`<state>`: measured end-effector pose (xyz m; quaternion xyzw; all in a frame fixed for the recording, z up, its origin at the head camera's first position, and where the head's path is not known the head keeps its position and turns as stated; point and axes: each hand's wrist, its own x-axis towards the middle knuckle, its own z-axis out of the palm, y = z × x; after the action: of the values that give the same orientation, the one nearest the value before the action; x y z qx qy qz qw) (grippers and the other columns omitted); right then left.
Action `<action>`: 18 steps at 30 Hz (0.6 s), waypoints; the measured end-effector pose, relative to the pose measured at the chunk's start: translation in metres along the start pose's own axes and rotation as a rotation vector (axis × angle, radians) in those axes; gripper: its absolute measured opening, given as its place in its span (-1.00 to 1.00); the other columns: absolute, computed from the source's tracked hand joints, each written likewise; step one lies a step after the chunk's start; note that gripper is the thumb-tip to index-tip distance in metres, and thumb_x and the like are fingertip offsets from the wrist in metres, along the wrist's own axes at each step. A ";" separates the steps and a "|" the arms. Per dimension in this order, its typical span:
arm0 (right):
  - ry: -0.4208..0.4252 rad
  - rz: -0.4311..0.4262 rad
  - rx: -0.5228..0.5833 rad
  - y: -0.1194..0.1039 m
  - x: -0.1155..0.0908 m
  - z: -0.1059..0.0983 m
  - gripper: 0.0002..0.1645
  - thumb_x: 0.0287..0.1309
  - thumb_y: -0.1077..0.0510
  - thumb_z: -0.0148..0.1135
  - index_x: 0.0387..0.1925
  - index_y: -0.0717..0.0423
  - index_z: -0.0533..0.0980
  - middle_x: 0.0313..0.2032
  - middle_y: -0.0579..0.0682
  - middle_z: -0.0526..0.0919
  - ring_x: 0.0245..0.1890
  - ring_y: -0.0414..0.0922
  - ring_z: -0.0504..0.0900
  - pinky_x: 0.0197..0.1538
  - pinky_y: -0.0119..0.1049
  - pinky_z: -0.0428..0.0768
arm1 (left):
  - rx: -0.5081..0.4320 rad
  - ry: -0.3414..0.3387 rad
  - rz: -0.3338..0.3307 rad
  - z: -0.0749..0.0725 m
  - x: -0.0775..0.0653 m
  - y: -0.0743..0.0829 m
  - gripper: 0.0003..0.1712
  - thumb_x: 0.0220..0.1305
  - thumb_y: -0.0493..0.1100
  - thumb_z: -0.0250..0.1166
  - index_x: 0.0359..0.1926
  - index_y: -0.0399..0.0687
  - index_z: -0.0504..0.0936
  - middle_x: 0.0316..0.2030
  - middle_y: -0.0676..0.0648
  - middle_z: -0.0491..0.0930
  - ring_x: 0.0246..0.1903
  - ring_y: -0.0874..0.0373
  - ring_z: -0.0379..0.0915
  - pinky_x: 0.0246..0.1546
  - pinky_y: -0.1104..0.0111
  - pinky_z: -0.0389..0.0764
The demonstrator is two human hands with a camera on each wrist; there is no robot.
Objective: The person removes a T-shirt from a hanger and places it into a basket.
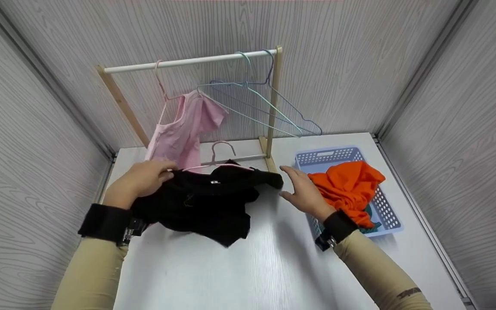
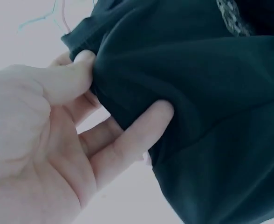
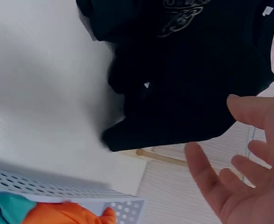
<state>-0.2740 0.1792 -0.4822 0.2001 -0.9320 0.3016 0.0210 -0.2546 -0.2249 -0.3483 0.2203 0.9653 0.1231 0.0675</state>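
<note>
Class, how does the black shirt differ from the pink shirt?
The black shirt is gripped by the left hand; the pink shirt hangs from the rail. The black shirt is dark, the pink shirt pale. Both are on pinkish hangers.

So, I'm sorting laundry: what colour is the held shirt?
Black; the shirt shows best in the head view.

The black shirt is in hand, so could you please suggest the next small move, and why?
Perhaps the right hand should pinch the nearest edge of the black shirt, because it is open beside that edge while the left hand grips the opposite side.
</note>
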 end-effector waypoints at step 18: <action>0.041 -0.146 -0.057 -0.008 -0.015 -0.034 -0.76 0.25 -0.01 0.28 -0.10 -0.03 0.66 -0.21 -0.05 0.74 -0.20 -0.10 0.67 -0.01 -0.13 0.66 | -0.130 -0.094 0.100 0.008 0.014 0.037 -0.79 0.45 -0.14 0.08 0.01 -0.01 0.56 -0.17 -0.13 0.65 -0.33 0.04 0.61 -0.14 0.07 0.62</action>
<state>-0.2600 0.1980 -0.4528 0.2604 -0.9225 0.2768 0.0677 -0.2504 -0.1850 -0.3472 0.2691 0.9388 0.1782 0.1205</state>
